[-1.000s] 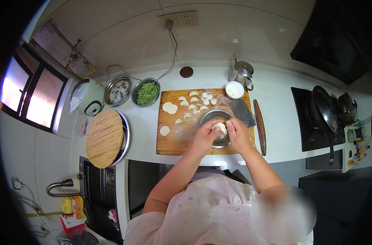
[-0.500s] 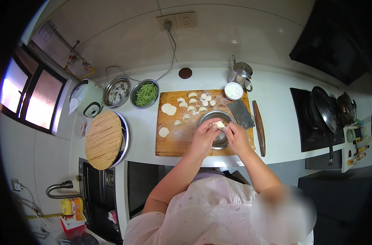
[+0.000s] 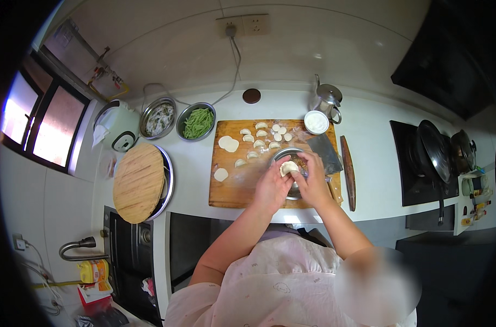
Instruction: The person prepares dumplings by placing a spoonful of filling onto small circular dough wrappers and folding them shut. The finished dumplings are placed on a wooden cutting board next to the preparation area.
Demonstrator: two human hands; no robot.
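Both hands meet over a steel bowl of filling (image 3: 289,154) on the wooden cutting board (image 3: 231,191). My left hand (image 3: 271,188) and my right hand (image 3: 312,180) pinch one pale dumpling (image 3: 288,168) between their fingers. Several folded dumplings (image 3: 264,133) lie in rows at the board's far side. Round dough wrappers (image 3: 228,143) rest on the board's left part, one more wrapper (image 3: 220,174) nearer to me.
A cleaver (image 3: 325,153) and a rolling pin (image 3: 348,171) lie right of the bowl. A small white bowl (image 3: 316,122), a kettle (image 3: 329,99), a bowl of green beans (image 3: 196,122), another steel bowl (image 3: 157,117), a rice cooker (image 3: 117,126) and a round bamboo mat (image 3: 139,182) stand around. A wok (image 3: 434,148) sits on the stove.
The hands have stayed over the steel bowl, with the fingers shifting slightly around the dumpling. Nothing else has moved.
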